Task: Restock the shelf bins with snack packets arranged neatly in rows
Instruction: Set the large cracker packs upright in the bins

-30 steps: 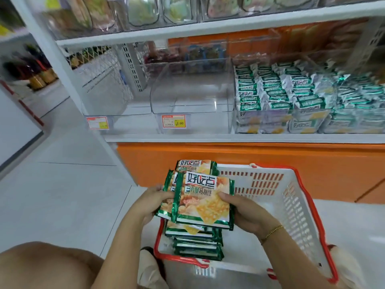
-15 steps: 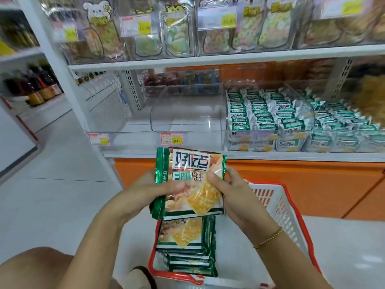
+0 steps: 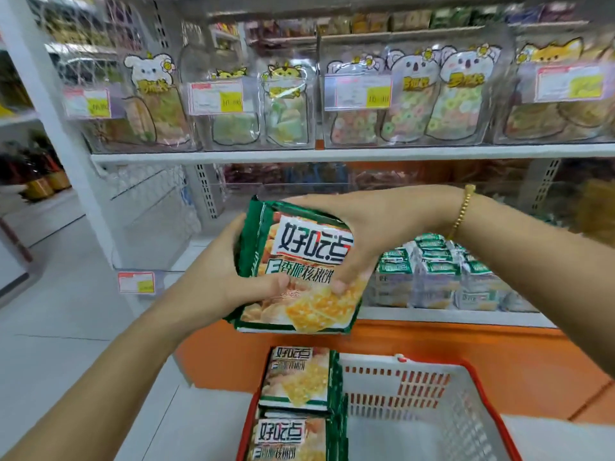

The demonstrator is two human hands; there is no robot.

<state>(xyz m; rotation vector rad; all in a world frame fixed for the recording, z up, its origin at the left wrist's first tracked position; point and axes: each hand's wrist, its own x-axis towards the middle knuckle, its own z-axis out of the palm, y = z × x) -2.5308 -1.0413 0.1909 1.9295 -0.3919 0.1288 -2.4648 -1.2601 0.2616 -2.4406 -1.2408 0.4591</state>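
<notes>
Both hands are on the stack of packets (image 3: 309, 261). Left hand (image 3: 229, 287) grips the left edge, thumb across the front. Right hand (image 3: 376, 227) wraps over the top right corner, fingertips pinching the front face. I see more than one packet in the grip but can't tell how many. The stack is upright, print facing me, in the air in front of the lower shelf (image 3: 449, 316) and above the basket (image 3: 432, 387). Spare packets (image 3: 296, 377) are piled in the basket's left side. Just right of the stack, stocked bins (image 3: 432, 271) hold rows of small green-white packs. Bracelet (image 3: 461, 211) on the right wrist. Animal-shaped pouches (image 3: 416, 101) on the upper shelf.
</notes>
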